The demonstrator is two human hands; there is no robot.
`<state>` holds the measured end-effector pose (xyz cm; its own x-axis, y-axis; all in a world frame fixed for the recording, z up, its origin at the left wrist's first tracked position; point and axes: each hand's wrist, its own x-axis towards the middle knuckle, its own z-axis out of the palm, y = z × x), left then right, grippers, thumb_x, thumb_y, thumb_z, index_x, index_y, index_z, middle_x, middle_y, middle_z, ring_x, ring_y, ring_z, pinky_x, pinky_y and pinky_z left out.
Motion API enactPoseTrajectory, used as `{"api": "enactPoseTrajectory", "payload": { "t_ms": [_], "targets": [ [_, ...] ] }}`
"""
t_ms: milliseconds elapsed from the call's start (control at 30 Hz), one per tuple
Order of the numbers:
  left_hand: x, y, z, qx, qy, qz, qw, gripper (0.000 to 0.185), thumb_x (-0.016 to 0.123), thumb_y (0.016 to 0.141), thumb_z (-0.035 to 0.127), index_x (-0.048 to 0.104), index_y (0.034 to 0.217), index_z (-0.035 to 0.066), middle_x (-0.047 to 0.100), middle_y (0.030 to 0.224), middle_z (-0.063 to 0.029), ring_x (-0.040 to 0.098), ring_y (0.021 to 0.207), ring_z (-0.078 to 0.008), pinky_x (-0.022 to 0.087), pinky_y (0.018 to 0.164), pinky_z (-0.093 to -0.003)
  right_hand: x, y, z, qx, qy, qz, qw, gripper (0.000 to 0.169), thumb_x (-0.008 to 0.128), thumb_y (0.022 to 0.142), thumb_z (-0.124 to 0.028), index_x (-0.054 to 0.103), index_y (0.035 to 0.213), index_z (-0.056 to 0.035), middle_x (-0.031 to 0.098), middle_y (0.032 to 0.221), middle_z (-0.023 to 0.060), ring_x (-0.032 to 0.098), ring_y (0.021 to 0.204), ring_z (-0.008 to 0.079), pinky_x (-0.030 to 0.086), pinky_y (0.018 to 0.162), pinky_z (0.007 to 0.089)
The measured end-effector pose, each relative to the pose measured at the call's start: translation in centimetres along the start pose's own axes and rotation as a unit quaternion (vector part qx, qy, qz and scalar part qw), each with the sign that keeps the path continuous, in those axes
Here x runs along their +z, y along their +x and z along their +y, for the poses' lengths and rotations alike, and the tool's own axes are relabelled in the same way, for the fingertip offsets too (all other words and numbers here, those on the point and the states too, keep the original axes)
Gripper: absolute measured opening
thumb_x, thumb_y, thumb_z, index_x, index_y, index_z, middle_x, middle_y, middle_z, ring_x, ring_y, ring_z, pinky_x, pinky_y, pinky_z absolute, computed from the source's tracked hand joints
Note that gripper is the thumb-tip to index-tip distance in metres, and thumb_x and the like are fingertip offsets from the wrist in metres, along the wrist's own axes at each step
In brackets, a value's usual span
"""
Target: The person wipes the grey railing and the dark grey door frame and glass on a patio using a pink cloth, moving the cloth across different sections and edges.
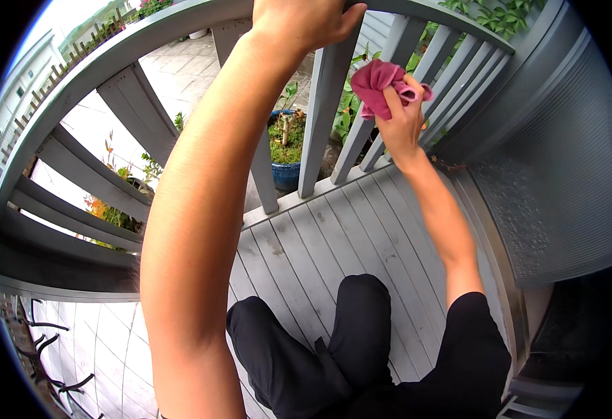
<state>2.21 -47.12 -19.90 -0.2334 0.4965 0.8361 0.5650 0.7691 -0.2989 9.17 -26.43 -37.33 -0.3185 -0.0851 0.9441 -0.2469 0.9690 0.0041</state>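
My left hand [306,21] rests on the top rail of a grey-painted railing [144,32] at the top of the view, its thumb spread to the right. Whether its fingers grip the rail is hidden by the frame's edge. Lower and to the right, my right hand [403,118] holds a crumpled dark-pink cloth [376,86] against or just in front of the railing's slats [355,144]; contact cannot be told. Part of the cloth sticks out between the fingers.
Grey deck boards [327,235] lie beneath my bent knees. Beyond the slats stands a blue pot [286,175] with a plant, and leafy plants grow close to the railing. A ribbed translucent panel [562,173] is at the right. Paving [185,65] lies outside.
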Motion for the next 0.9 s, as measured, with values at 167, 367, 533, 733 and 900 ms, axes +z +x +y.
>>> {"api": "enactPoseTrajectory", "payload": {
  "t_ms": [167, 367, 533, 733, 900],
  "targets": [
    [0.8, 0.5, 1.0, -0.013, -0.041, 0.031, 0.999, 0.044, 0.059, 0.091, 0.048, 0.066, 0.104, 0.007, 0.068, 0.091, -0.0166, 0.067, 0.091, -0.0321, 0.051, 0.080, -0.0449, -1.6, 8.7, 4.1, -0.180, -0.252, -0.105, 0.945, 0.043, 0.075, 0.067, -0.011, 0.068, 0.108, -0.0196, 0.056, 0.112, 0.0102, 0.061, 0.089, 0.0264, 0.056, 0.070, 0.0363],
    [0.7, 0.3, -0.1, -0.009, -0.038, 0.005, 0.999, 0.044, 0.059, 0.090, 0.048, 0.067, 0.100, 0.005, 0.068, 0.091, -0.0171, 0.067, 0.089, -0.0315, 0.050, 0.081, -0.0441, 1.9, 4.2, 3.8, -0.194, -0.297, -0.145, 0.924, 0.029, 0.068, 0.075, -0.017, 0.067, 0.104, -0.0202, 0.057, 0.106, 0.0108, 0.061, 0.076, 0.0227, 0.055, 0.050, 0.0286],
    [0.1, 0.4, 0.8, 0.006, -0.044, -0.011, 0.999, 0.045, 0.057, 0.092, 0.048, 0.068, 0.100, 0.005, 0.069, 0.087, -0.0172, 0.070, 0.087, -0.0312, 0.052, 0.079, -0.0451, 5.1, -9.7, 4.2, -0.140, -0.250, -0.255, 0.923, 0.036, 0.067, 0.077, -0.015, 0.068, 0.112, -0.0207, 0.056, 0.105, 0.0100, 0.059, 0.074, 0.0223, 0.052, 0.050, 0.0285],
    [-2.0, 0.2, 0.4, 0.027, 0.005, -0.045, 0.999, 0.046, 0.055, 0.094, 0.047, 0.067, 0.106, 0.004, 0.072, 0.084, -0.0165, 0.072, 0.085, -0.0308, 0.053, 0.082, -0.0436, 11.3, -32.8, 3.2, -0.040, -0.154, -0.378, 0.912, 0.038, 0.068, 0.078, -0.015, 0.066, 0.115, -0.0234, 0.054, 0.112, 0.0133, 0.062, 0.086, 0.0284, 0.057, 0.060, 0.0349],
    [-1.7, 0.6, 1.5, 0.010, 0.078, -0.069, 0.995, 0.047, 0.056, 0.093, 0.047, 0.067, 0.107, 0.004, 0.071, 0.079, -0.0148, 0.072, 0.075, -0.0293, 0.055, 0.074, -0.0448, 11.9, -37.3, 1.3, 0.216, -0.009, -0.417, 0.883, 0.052, 0.083, 0.068, -0.012, 0.067, 0.117, -0.0218, 0.058, 0.114, 0.0191, 0.065, 0.097, 0.0369, 0.056, 0.080, 0.0480]
  ]
}}
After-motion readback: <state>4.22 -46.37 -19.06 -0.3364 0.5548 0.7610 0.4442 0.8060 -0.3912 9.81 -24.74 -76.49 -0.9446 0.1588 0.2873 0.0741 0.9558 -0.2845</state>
